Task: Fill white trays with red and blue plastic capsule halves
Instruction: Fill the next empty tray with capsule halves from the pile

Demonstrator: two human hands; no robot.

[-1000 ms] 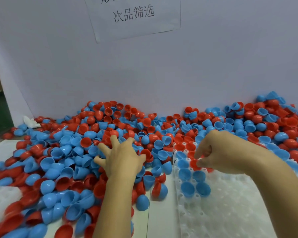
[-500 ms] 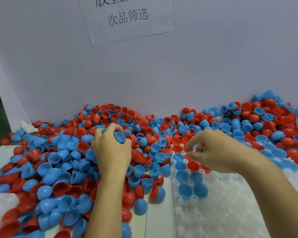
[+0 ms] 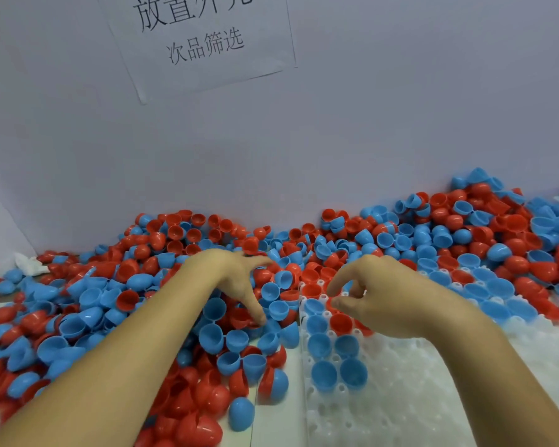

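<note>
Sprawling across the tabletop (image 3: 278, 421) from far left to far right, against a grey wall (image 3: 368, 124) with a taped paper sign (image 3: 200, 40), is the heap of red and blue capsule halves (image 3: 142, 285). White tray (image 3: 417, 398) sits near right, mostly unfilled; a handful of blue halves (image 3: 324, 372) and red halves (image 3: 341, 322) are seated in its far-left pockets, and loose halves spill over its far edge. Left hand (image 3: 236, 282) reaches into the heap just left of the tray, grip released, fingers spread, thumb tip down among blue halves, nothing held. Right hand (image 3: 378, 301) hovers over the tray's filled corner, fingers curled toward the thumb; cannot tell if it grips a half, none is visible between the fingertips. Crumpled white cloth (image 3: 29, 264) far left.

Risks, judged: the heap crowds the tray edge, so a sweep by either hand could knock seated halves out or push loose ones onto open pockets. Halves lie at mixed tilts, some nested together; a nested pair could get seated as one, or a half could go in crooked and pop out.
</note>
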